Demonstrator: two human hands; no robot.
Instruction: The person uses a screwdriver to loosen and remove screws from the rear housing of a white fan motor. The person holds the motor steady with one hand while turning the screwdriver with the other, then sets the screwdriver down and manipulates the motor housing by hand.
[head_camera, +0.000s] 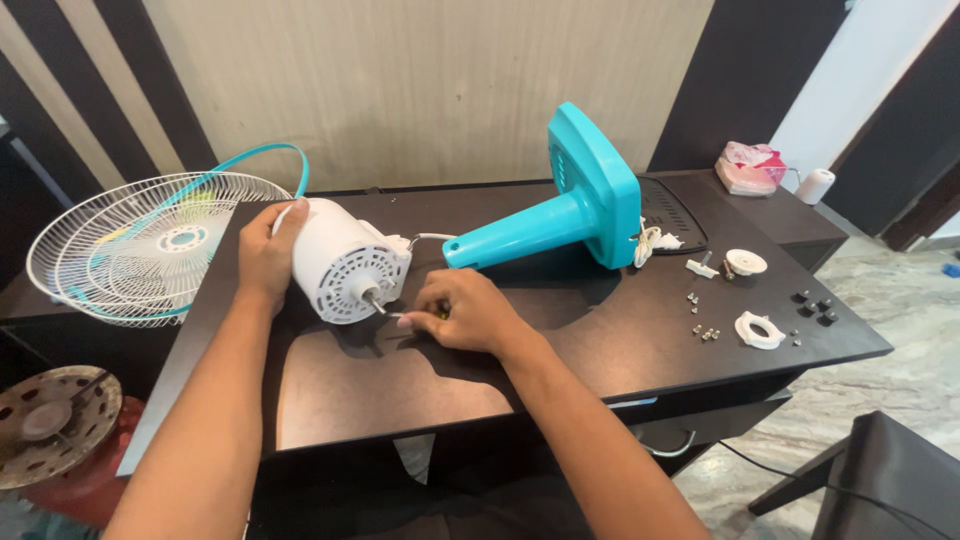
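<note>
Fan motor (345, 265): white ribbed plastic drum | left hand (268, 250) fingers clasp it | right hand (462, 312) fingers pinch small part

fan motor (345, 262) on desk (620, 340), grille (150, 245) left, screws (706, 330) right

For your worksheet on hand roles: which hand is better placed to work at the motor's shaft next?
Probably the right hand: its fingers lie beside the shaft, while the left hand grips the white motor housing.
</note>
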